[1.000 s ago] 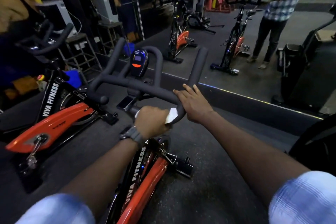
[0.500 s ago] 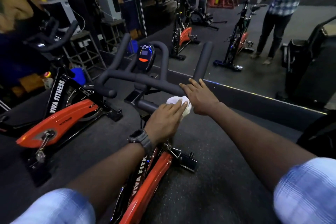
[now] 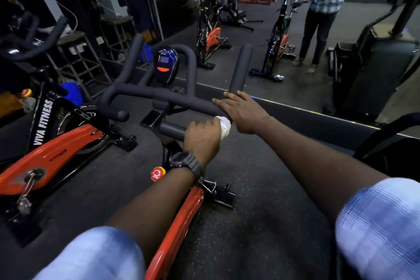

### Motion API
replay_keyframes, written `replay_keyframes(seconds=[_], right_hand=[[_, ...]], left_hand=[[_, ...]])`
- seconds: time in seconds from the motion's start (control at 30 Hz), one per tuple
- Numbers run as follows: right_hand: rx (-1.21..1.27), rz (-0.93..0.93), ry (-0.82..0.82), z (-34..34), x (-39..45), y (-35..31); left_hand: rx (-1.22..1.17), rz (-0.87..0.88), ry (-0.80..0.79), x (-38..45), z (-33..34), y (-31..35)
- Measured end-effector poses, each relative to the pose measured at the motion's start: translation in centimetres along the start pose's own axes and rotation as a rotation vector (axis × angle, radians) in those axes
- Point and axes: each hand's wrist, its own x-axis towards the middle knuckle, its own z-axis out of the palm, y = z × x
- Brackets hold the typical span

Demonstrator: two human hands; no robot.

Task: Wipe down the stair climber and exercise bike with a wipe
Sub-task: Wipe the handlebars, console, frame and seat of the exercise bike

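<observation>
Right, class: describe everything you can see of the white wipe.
The wipe is a small, crumpled white wad, cloth or paper by its look. The left hand grips it and presses it against the bike's black handlebar, beside the right hand, which rests flat on the bar. Most of it is hidden inside the fist.

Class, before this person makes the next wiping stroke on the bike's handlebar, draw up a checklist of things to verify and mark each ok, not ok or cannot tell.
1. Wipe in the left hand: ok, fingers curled round it.
2. Wipe against the handlebar: ok, at the right-side bend.
3. Right hand steadying the bar: ok, resting flat on it.
4. Console out of the stroke's way: ok, it sits ahead of the hands.
5. Wipe still damp: cannot tell.
6. Left side of the bar wiped: cannot tell.
</observation>
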Motion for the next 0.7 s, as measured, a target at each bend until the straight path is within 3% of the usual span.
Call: replay_keyframes(seconds=[0.13, 0.2, 0.3, 0.57, 0.7], right_hand=[[-0.031, -0.033, 0.028, 0.1, -0.1, 0.5], [-0.021, -0.030, 0.037, 0.5, -0.2, 0.4], [0.017, -0.017, 0.069, 1.3, -0.2, 0.2], [-0.099, -0.053, 0.224, 2.2, 0.1, 2.7], [-0.147, 0.004, 0.254, 2.5, 0.5, 4.6]], left_hand=[[0.008, 0.333, 0.071, -1.0, 1.1, -5.2], [0.012, 0.394, 0.063, -1.1, 1.2, -8.3], [-0.022, 0.278, 0.044, -1.2, 1.1, -9.5], [-0.131, -0.219, 0.144, 0.7, 0.3, 2.5], [-0.136, -0.224, 0.173, 0.5, 0.7, 2.6]])
